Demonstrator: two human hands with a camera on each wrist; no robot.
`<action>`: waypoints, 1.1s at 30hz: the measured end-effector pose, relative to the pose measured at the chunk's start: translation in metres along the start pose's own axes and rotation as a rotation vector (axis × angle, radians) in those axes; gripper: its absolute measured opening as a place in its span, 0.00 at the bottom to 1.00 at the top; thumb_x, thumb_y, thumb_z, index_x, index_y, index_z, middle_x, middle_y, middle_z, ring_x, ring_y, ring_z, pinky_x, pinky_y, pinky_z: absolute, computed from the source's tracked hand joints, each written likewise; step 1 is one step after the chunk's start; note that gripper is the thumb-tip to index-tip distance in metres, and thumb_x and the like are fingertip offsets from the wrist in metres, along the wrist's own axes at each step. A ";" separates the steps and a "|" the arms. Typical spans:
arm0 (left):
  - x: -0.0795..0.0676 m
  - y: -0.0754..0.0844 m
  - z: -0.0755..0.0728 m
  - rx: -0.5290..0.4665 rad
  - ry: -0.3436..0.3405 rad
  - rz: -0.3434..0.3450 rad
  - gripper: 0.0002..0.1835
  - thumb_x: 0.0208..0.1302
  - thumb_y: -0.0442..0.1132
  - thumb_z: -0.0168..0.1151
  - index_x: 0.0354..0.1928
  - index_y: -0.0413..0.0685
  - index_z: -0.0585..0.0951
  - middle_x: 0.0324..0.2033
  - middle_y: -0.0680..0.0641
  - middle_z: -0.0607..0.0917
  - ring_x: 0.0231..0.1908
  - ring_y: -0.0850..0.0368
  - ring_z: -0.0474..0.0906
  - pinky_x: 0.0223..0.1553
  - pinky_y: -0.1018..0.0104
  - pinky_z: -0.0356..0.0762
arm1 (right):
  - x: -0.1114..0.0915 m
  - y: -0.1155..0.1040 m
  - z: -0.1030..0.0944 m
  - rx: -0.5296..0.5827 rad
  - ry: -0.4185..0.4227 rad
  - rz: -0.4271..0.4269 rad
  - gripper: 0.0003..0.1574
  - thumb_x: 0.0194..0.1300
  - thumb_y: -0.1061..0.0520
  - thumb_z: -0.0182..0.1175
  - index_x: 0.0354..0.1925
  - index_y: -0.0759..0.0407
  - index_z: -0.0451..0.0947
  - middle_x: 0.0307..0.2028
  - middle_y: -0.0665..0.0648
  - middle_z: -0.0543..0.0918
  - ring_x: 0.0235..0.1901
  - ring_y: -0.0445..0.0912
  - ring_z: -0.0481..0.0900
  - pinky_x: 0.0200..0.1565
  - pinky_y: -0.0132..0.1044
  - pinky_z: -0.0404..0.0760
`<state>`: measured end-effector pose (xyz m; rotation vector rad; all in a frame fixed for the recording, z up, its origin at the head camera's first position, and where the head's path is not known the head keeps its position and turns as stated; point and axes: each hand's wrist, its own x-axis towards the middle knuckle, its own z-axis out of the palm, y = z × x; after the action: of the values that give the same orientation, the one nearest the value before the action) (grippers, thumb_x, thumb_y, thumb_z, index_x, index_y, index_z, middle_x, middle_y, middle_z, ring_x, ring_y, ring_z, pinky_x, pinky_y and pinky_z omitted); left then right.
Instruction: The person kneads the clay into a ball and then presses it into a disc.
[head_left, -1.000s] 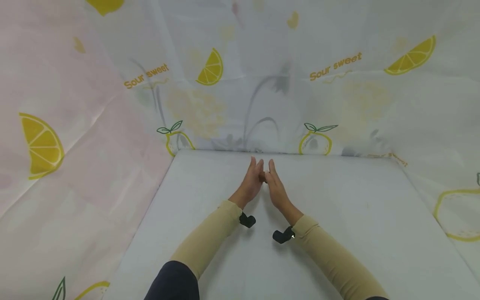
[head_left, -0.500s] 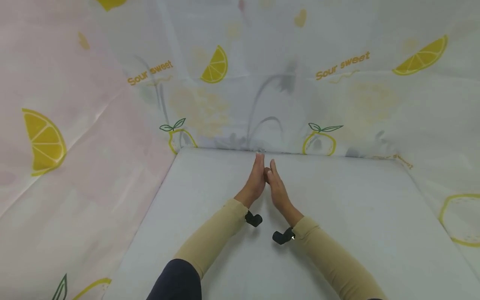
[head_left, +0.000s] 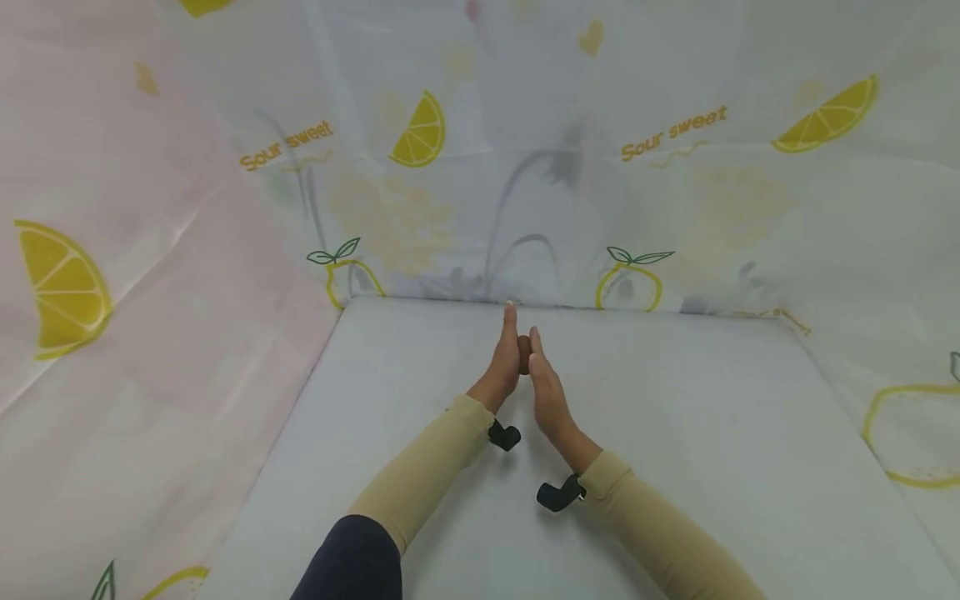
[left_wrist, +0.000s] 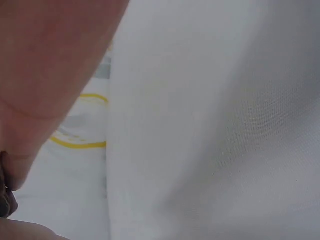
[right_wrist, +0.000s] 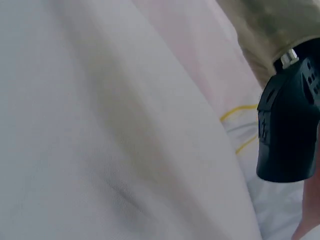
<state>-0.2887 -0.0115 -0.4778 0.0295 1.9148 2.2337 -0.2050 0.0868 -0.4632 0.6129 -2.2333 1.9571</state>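
Observation:
A brown lump that looks like modelling clay (head_left: 524, 355) sits between my two palms, above the far part of the white table. My left hand (head_left: 502, 362) presses it from the left with straight fingers pointing away. From the other side, my right hand (head_left: 550, 387) lies against it, its fingers also straight and a little nearer to me. In the left wrist view, part of the left hand (left_wrist: 55, 60) fills the upper left, and a bit of the brown lump (left_wrist: 7, 202) shows at the left edge. Only a sliver of a hand (right_wrist: 311, 205) appears in the right wrist view.
The white tabletop (head_left: 675, 433) stretches under both arms. A lemon-printed sheet (head_left: 525, 125) hangs behind it and along its sides. Small black cameras (head_left: 505, 435) are strapped at both wrists; one black camera (right_wrist: 287, 125) looms large in the right wrist view.
Pressed together throughout, my hands have slid against each other: the right has drawn back towards me, while the left has gone slightly forward. More of the brown lump shows between them now.

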 end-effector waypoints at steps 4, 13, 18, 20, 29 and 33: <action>0.001 -0.001 -0.001 -0.001 0.034 -0.003 0.46 0.66 0.81 0.25 0.12 0.51 0.69 0.15 0.54 0.65 0.23 0.60 0.61 0.37 0.63 0.62 | 0.001 -0.005 0.001 0.003 0.007 -0.011 0.32 0.84 0.61 0.28 0.77 0.77 0.39 0.79 0.68 0.42 0.79 0.56 0.38 0.76 0.50 0.42; -0.002 -0.001 -0.011 0.030 -0.130 0.148 0.51 0.75 0.72 0.19 0.66 0.31 0.68 0.22 0.52 0.68 0.37 0.56 0.71 0.69 0.55 0.47 | 0.020 -0.002 0.006 0.045 0.040 0.006 0.35 0.84 0.58 0.27 0.77 0.76 0.35 0.79 0.68 0.38 0.79 0.56 0.35 0.77 0.51 0.40; -0.007 -0.003 -0.009 0.053 -0.201 0.176 0.46 0.77 0.69 0.17 0.67 0.34 0.64 0.70 0.43 0.68 0.78 0.52 0.41 0.76 0.49 0.29 | 0.041 0.026 0.000 0.062 0.084 0.032 0.37 0.85 0.50 0.25 0.79 0.69 0.32 0.80 0.63 0.38 0.79 0.50 0.36 0.77 0.48 0.39; -0.009 -0.002 -0.007 0.056 -0.234 0.177 0.48 0.76 0.70 0.16 0.77 0.33 0.48 0.79 0.43 0.49 0.79 0.54 0.31 0.76 0.51 0.27 | 0.050 0.039 -0.005 0.071 0.116 0.059 0.40 0.84 0.44 0.25 0.80 0.65 0.32 0.81 0.58 0.39 0.79 0.46 0.37 0.77 0.47 0.39; -0.015 0.005 0.000 -0.133 -0.284 0.121 0.47 0.74 0.71 0.15 0.80 0.44 0.32 0.80 0.48 0.27 0.78 0.55 0.21 0.77 0.55 0.28 | 0.060 0.054 -0.014 0.038 0.184 0.168 0.42 0.84 0.39 0.23 0.81 0.62 0.37 0.70 0.72 0.66 0.78 0.46 0.45 0.77 0.46 0.37; -0.014 0.008 -0.003 -0.195 -0.244 0.145 0.48 0.73 0.72 0.14 0.80 0.43 0.31 0.79 0.47 0.26 0.77 0.54 0.19 0.76 0.53 0.26 | 0.056 0.053 -0.010 0.074 0.117 0.146 0.37 0.85 0.47 0.22 0.80 0.64 0.35 0.78 0.66 0.53 0.78 0.47 0.40 0.77 0.47 0.36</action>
<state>-0.2768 -0.0174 -0.4690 0.4037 1.6097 2.3720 -0.2780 0.0888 -0.4914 0.3406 -2.2005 2.0928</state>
